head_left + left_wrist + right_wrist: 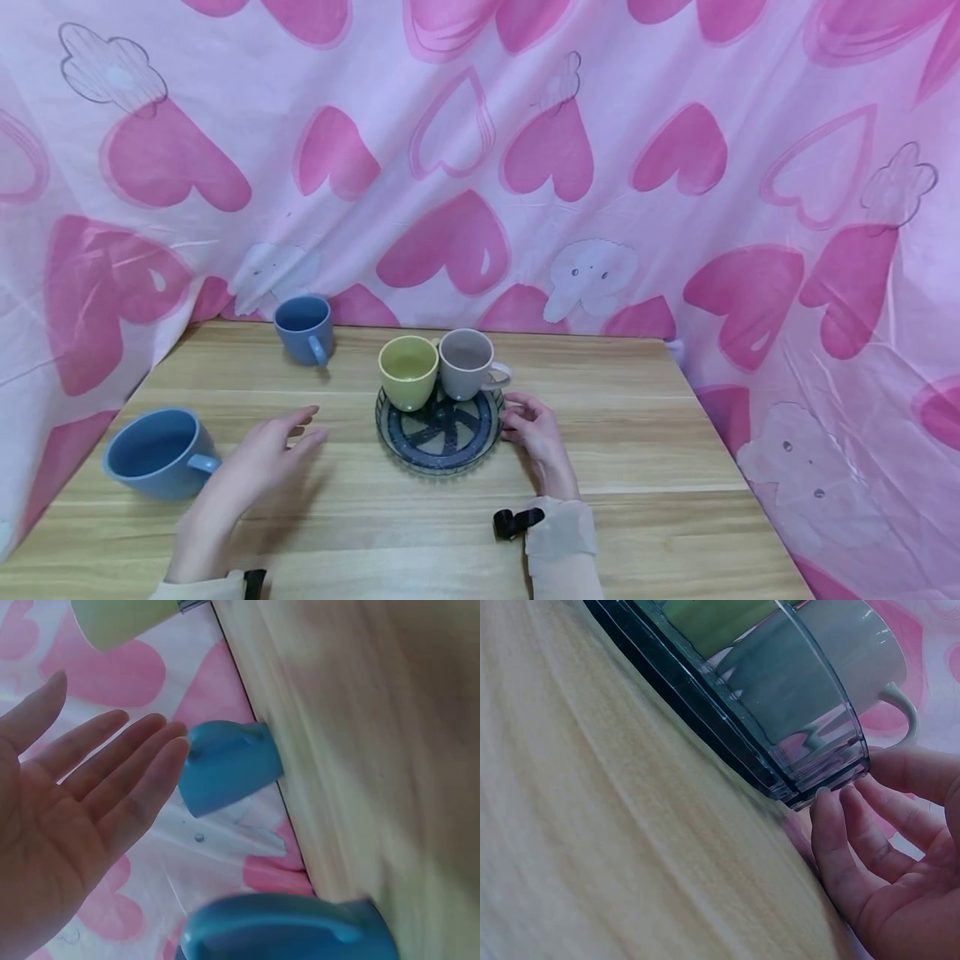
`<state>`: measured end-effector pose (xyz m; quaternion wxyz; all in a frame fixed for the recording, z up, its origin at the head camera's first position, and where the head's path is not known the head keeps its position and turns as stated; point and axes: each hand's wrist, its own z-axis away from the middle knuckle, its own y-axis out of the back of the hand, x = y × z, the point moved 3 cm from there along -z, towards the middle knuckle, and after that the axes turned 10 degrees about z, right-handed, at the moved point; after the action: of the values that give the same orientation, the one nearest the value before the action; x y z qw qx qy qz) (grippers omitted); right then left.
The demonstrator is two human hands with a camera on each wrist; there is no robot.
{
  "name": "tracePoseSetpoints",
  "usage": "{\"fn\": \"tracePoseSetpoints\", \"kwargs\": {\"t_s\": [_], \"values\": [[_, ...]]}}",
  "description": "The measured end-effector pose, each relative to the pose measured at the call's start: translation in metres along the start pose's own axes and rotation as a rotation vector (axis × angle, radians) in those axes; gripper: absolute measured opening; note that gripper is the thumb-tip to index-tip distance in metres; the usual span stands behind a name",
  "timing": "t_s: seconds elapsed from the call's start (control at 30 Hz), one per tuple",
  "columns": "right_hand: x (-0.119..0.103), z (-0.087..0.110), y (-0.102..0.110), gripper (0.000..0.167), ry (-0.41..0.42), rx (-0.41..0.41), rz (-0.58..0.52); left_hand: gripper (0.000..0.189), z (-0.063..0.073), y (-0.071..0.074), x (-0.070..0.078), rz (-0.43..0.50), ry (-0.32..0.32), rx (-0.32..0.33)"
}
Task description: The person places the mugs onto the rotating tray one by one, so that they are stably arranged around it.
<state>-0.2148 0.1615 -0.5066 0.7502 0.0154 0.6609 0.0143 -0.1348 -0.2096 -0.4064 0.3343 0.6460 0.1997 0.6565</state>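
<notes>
My right hand point(542, 440) is at the right side of a round glass tray point(442, 459). In the right wrist view its loosely bent fingers point(832, 840) touch the outside of the tray's clear wall. Side by side on the tray stand a yellow-green cup point(408, 375) and a grey cup point(467, 367), both upright, the grey one's handle pointing right. My left hand point(255, 467) hovers over the table with fingers extended and nothing in them. Nearest to it is a large blue cup point(161, 458); farther back stands a smaller blue cup point(303, 329).
The wooden table point(660, 533) carries all the cups. Behind it and along the right hangs a pink heart-patterned cloth point(450, 242), which meets the table's back edge close to the smaller blue cup.
</notes>
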Motion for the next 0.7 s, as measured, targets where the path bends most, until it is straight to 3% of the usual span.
{"fn": "tracePoseSetpoints", "kwargs": {"t_s": [0.17,0.5,0.63,0.7], "values": [[0.002,-0.001,0.001,0.037,0.003,0.001,0.003,0.064,0.015,0.004,-0.008,-0.001,0.027,0.077],[-0.003,0.001,0.001,0.039,-0.038,-0.032,0.01,0.047,0.051,0.013,-0.026,-0.011,0.046,0.381],[0.0,0.0,0.002,0.039,-0.032,-0.016,0.01,0.038,0.061,0.014,-0.034,-0.027,0.019,0.485],[0.002,0.0,0.001,0.039,-0.029,-0.008,0.009,0.036,0.065,0.015,-0.038,-0.036,0.049,0.514]]}}
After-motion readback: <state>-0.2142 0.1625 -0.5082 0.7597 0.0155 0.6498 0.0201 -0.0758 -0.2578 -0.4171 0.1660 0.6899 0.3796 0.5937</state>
